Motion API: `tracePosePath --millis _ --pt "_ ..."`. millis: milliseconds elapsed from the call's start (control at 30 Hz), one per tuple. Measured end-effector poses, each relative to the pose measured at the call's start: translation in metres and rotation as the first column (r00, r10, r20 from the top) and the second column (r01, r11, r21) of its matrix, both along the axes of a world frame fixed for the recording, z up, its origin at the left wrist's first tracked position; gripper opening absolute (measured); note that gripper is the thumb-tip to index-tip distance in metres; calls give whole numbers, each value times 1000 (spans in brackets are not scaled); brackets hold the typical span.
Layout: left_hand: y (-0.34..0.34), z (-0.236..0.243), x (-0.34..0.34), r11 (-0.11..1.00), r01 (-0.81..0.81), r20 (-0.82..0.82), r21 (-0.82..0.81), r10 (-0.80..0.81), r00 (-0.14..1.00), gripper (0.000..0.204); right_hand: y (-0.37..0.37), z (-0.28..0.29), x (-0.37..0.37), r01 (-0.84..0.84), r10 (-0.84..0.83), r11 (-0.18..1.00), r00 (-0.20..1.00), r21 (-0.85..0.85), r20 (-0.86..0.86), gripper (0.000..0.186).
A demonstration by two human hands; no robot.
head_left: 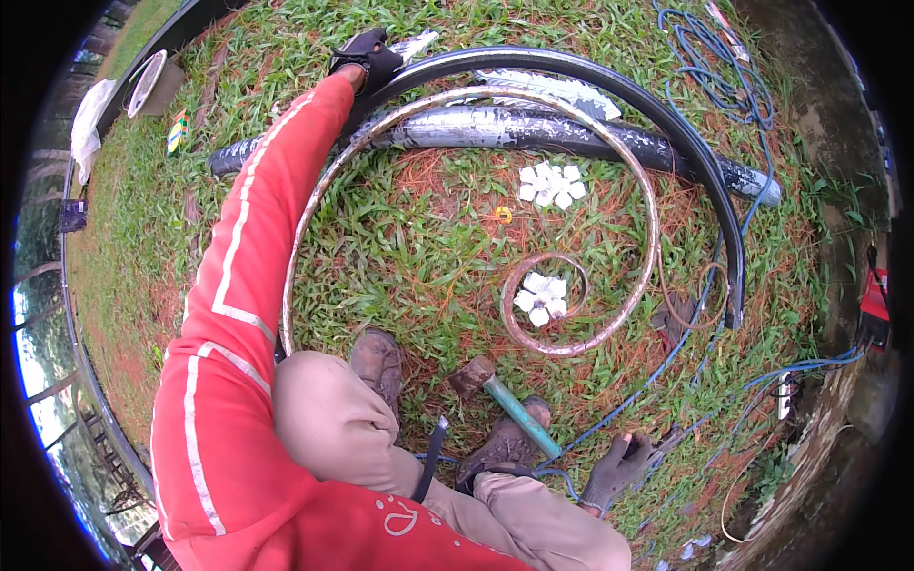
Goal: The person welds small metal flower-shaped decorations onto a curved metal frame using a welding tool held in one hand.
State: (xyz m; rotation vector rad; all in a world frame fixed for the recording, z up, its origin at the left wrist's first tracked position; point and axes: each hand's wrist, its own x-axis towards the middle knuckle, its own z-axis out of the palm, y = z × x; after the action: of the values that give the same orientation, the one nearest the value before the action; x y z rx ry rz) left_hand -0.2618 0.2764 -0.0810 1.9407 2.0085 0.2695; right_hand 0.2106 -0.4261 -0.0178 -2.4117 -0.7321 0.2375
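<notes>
My left hand (369, 59), in a dark glove, reaches far forward. Its fingers look curled beside a black curved bar (609, 72) and a pale shiny piece (416, 45); what they hold, if anything, is hidden. A rusty metal scroll (655, 233) lies on the grass inside the bar's arc, with a small inner curl around a white metal flower (540, 300). My right hand (614, 471), in a grey glove with bare fingertips, is low at the right, thumb and fingers apart. Beside its fingers lies a greyish tool (669, 443), partly lost in the grass.
A hammer with a green handle (522, 416) leans by my boot. A scuffed dark pipe (457, 128) crosses beneath the scroll, near a silvery leaf shape (562, 93) and more white flowers (552, 185). Blue cable (714, 57) runs down the right toward a red box (874, 293).
</notes>
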Motion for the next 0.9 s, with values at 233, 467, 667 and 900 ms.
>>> tracePosePath --millis 233,467,667,900 --pt "67 -54 -23 954 165 13 -250 -167 986 64 24 -6 -45 -434 409 896 888 -94 -209 26" --pt "63 -76 0 975 189 -149 -113 -205 967 64 46 -7 -62 -672 533 719 695 -174 -483 23" --pt "48 -58 -15 968 51 -169 -245 -94 981 60 48 -12 -68 -686 558 710 684 -157 -470 22" --pt "29 -45 -2 982 -12 -44 -191 4 999 53 46 -4 -62 -672 508 697 710 -251 -488 26"
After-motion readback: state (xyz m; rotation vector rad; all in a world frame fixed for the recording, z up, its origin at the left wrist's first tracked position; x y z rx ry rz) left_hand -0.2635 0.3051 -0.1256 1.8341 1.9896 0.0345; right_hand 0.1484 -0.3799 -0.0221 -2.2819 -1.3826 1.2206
